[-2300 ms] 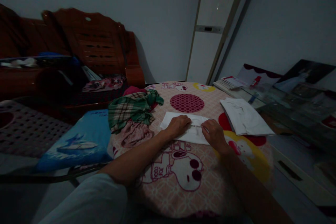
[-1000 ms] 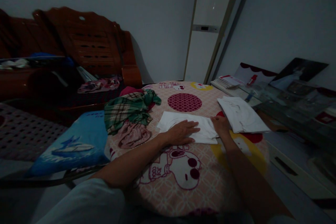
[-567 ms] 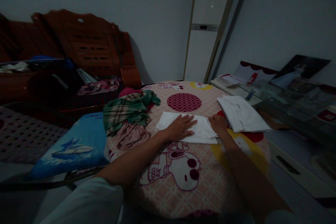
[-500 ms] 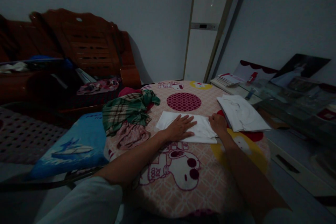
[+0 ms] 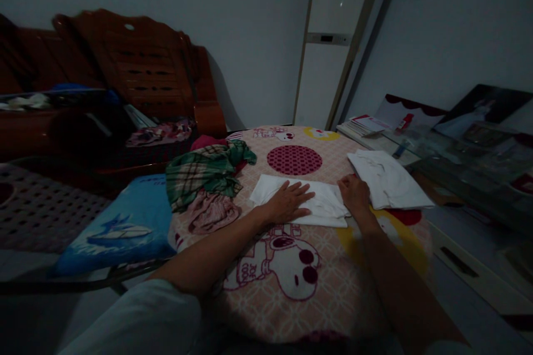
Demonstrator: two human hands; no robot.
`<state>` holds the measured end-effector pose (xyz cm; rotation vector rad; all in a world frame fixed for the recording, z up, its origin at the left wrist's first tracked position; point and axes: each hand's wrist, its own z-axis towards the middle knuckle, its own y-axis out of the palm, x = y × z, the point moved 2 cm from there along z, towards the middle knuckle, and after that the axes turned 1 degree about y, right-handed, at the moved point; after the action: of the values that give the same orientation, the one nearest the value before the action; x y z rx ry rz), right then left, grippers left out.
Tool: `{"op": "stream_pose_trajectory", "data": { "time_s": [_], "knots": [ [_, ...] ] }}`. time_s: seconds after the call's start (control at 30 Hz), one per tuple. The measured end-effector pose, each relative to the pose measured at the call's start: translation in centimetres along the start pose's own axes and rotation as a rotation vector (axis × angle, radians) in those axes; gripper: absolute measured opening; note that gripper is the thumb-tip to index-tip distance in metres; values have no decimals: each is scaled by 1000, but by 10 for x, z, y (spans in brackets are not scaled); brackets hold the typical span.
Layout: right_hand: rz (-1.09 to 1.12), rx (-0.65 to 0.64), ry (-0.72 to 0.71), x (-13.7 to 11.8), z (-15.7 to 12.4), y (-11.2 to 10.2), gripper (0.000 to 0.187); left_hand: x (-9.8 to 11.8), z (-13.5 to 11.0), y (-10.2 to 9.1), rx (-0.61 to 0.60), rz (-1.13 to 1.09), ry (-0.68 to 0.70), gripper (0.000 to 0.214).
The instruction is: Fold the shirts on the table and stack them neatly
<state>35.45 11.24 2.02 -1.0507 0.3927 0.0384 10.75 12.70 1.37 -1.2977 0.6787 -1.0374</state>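
A white garment (image 5: 327, 202), folded into a flat strip, lies across the round table. My left hand (image 5: 290, 202) rests palm down on its middle with the fingers spread. At the strip's right end my right hand (image 5: 355, 194) is closed, its fingers pinched on the edge of the fabric; the fingertips are partly hidden. Just beyond that hand, a folded white stack of cloth (image 5: 389, 180) sits at the table's right side. To the left lies a crumpled green plaid cloth (image 5: 204, 172), with a pink crumpled cloth (image 5: 212, 212) in front of it.
A patterned pink tablecloth (image 5: 275, 310) covers the round table. Left of it are a blue cushion (image 5: 120, 227) and a carved wooden bench (image 5: 141, 66). On the right stands a glass-topped cabinet (image 5: 441, 150) bearing papers and a picture. Behind is a tall white unit (image 5: 320, 77).
My right hand has shifted slightly and turned a little at the garment's right end. The left hand stays flat on the fabric. The whole view has moved a little.
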Motion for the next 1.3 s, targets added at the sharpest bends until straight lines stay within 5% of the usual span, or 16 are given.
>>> {"op": "stream_pose_trajectory", "data": {
  "time_s": [0.1,0.2,0.33,0.5,0.73,0.87,0.97,1.03,1.13,1.3],
  "knots": [
    [169,21,-291,-24,-9,4,30,1,0,-1,-13,8,-7,59],
    [289,-95,-441,-43,-23,24,42,2,1,0,-12,20,-3,59],
    [304,-219,-456,-48,-35,44,49,3,0,2,3,29,6,58],
    [252,-126,-516,-49,-38,41,57,3,0,3,-10,34,-1,59],
    [176,-289,-509,-50,-42,48,65,4,0,3,25,-43,17,56],
    [134,-324,-519,-50,-43,44,66,-11,-7,-14,244,-264,-39,37],
    [67,-309,-539,-52,-46,41,68,-38,-19,-30,515,-338,-255,35],
    [21,-309,-557,-54,-48,40,68,-58,-28,-33,578,-298,-395,33],
    [-35,-336,-553,-56,-49,40,67,-83,-35,-24,448,-208,-549,35],
    [-61,-383,-524,-59,-49,37,66,-92,-35,-5,231,-107,-534,37]
  ]
}}
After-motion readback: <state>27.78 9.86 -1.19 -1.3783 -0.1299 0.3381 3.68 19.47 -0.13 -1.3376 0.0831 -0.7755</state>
